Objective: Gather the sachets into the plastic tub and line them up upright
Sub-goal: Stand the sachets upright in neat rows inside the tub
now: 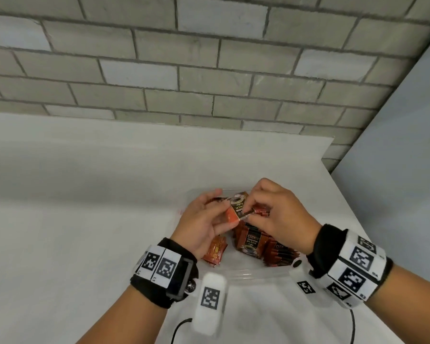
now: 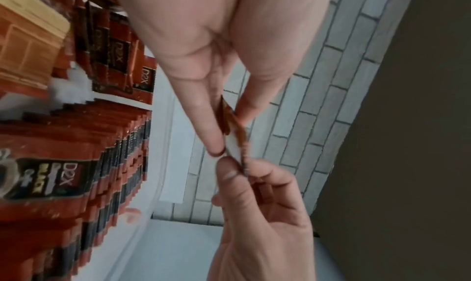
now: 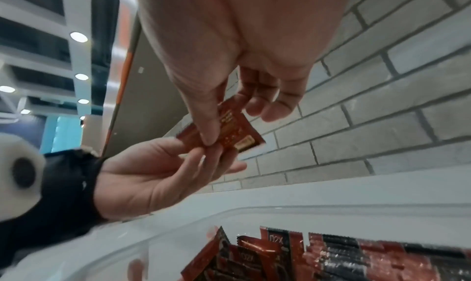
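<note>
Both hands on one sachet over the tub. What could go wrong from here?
1. The left hand and right hand pinch the same sachet by its edges above the plastic tub; a mistimed release may drop it flat.
2. Pushing it in may topple the upright row.
3. The loose sachet under the left hand lies out of line and could be overlooked.

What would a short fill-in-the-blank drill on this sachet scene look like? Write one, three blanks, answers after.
1. Both hands pinch one ____ above the plastic tub.
2. The row of sachets in the tub stands ____.
3. The wall behind the table is made of grey ____.

Missing words: sachet; upright; bricks
</note>
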{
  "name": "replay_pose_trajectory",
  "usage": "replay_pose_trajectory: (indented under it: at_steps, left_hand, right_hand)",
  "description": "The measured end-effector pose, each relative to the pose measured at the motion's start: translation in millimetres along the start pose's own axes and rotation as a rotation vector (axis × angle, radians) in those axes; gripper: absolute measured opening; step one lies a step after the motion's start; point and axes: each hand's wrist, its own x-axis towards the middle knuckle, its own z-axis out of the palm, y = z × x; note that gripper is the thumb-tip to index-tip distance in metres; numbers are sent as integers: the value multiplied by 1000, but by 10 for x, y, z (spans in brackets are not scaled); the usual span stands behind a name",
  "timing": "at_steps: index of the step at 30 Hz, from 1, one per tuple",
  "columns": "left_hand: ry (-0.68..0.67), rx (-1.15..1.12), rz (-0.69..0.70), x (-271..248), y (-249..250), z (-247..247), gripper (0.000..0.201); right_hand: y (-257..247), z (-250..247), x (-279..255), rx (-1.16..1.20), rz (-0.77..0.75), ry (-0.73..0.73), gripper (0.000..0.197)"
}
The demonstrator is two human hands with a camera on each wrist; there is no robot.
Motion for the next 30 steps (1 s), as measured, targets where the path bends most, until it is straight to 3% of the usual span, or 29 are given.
replay_pose_trajectory:
  at_steps: [3,6,9,12,15,19,21,25,30]
  left_hand:
    - [-1,50,93,16,25,8,40]
    - [-1,137,116,27,33,53,27]
    - [-2,136,116,39,26,137,20]
    - [-2,54,71,35,0,233,21]
    - [-42,89,18,14,-52,307,18]
    - [-6,391,8,12,-90,351,14]
    - [41,384,-37,40,-75,352,18]
    - [175,276,-205,118,-44,257,37]
    - [174,263,-282,223,-108,177,50]
  right_hand:
    - [39,-5,-72,-105,15,-94,21]
    - [34,-71,-135,-33,79,-40,29]
    - [54,-134,-180,16,273,45,27]
    - [114,-129,-220,267,467,29,22]
    - [107,-134,-242,431,466,25,15]
    - [149,-213,-155,328,374,87,22]
    - [203,-247,-88,222,349,3,21]
    - [186,-192,24,-105,345,-366,21]
    - [154,69,170,-322,338,-645,16]
